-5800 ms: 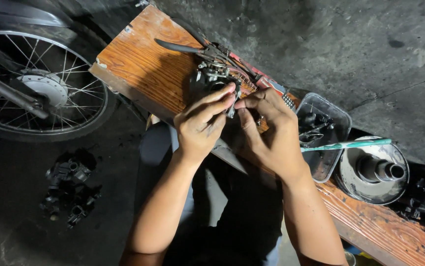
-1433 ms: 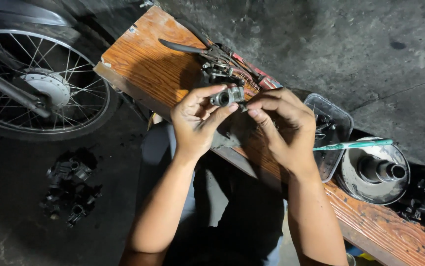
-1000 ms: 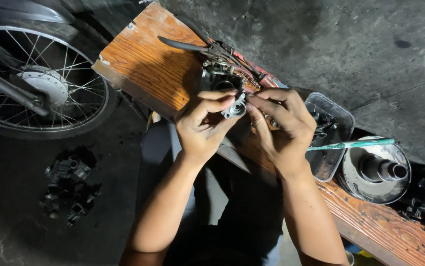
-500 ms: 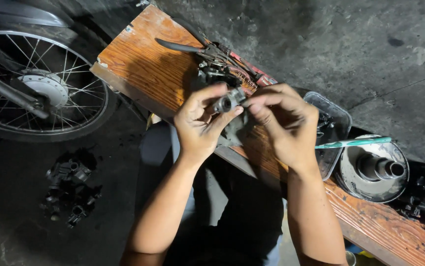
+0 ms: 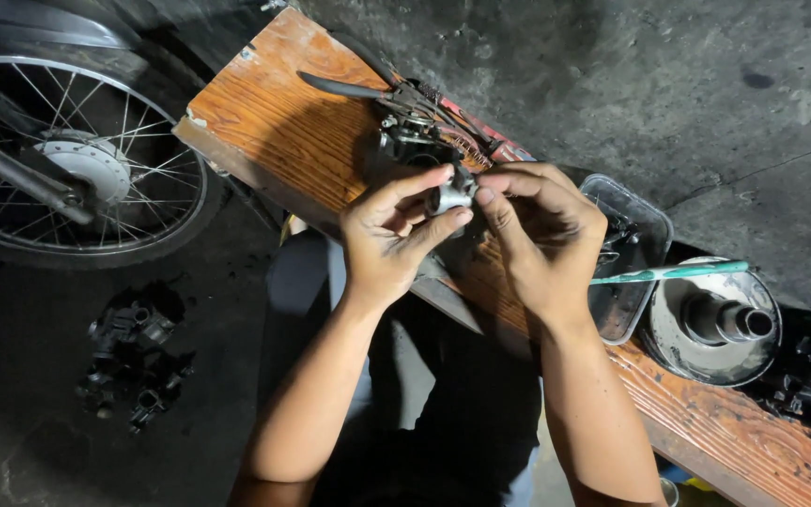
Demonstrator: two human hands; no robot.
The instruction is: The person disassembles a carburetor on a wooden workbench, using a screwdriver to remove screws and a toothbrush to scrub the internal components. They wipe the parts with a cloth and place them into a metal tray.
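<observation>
Looking down from above the person's head, both hands meet over a wooden plank [image 5: 274, 122]. The left hand [image 5: 391, 239] pinches a small metal part [image 5: 449, 195] between thumb and forefinger, and the right hand [image 5: 541, 235] closes its fingertips on the same part from the other side. So the part sits in the air between the two hands, just above the plank and close in front of a darker engine piece [image 5: 405, 141] resting on the wood.

That part is small, rounded and greasy-looking. I reckon it could slip from the fingertips and drop past the plank's edge onto the dark floor, where it would be hard to find among the pile of black parts [image 5: 133, 352] lying there.

The plank is orange-brown, with strong grain and worn corners. Pliers [image 5: 358, 91] lie near the engine piece. A clear plastic tray [image 5: 645, 282] sits to the right, then a round metal drum [image 5: 710, 324] with a green toothbrush [image 5: 673, 273] across it. A spoked wheel [image 5: 67, 169] stands at the left.
</observation>
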